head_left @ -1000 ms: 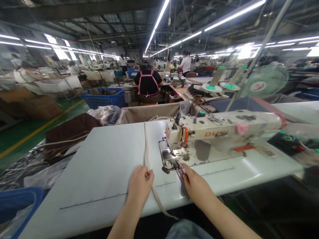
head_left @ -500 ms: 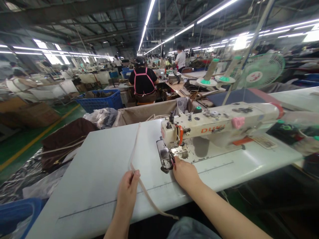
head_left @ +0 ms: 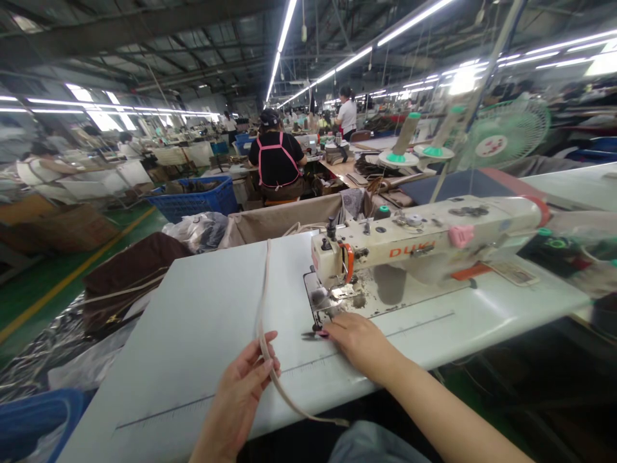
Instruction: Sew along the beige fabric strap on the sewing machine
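One strap — narrow, pale, curved

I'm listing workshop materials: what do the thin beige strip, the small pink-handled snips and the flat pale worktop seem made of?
Thin beige strip: perhaps fabric or leather, matte; it curves softly.
Small pink-handled snips: blades likely dull metal, thin and dark; handle unclear, mostly hidden.
Flat pale worktop: probably laminate, glossy; it shows a bright highlight.

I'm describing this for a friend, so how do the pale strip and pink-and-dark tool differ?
The pale strip is long and curved; the pink-and-dark tool looks much shorter. The strip is light-coloured, while the tool is dark-tipped with pink behind. The strip passes through the left hand; the tool is in the right hand. Both are hand-held.
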Available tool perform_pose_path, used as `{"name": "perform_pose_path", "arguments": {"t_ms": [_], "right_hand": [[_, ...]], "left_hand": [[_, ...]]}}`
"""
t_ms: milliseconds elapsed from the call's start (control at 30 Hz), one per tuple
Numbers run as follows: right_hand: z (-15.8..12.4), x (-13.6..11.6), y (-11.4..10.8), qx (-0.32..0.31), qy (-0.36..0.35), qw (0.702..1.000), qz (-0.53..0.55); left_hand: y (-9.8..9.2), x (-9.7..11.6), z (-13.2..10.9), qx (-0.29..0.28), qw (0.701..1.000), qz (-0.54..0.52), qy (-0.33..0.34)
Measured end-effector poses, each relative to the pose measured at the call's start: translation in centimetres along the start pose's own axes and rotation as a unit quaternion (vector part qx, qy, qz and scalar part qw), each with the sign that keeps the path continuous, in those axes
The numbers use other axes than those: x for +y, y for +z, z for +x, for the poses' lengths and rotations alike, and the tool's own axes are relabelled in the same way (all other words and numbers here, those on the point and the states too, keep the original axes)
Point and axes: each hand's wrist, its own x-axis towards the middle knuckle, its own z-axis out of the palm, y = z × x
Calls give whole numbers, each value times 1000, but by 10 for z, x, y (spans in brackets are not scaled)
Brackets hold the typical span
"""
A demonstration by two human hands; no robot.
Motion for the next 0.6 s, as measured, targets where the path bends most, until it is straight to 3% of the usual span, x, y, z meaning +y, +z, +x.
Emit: {"name": "perform_pose_path", "arguments": {"t_ms": [100,233,500,600], "right_hand": [[-15,-2,-1,18,0,997,71],[-26,-5,-5,54,58,984,162],[-22,-14,-9,47,96,956,274],[-17,-15,-7,73,94,959,258]], "left_hand": [[-1,-2,0,33,999,-1,6],[10,-6,4,73,995,-36,51],[38,-10,4,19,991,-116,60],[43,-11,2,6,992,-115,60]]}}
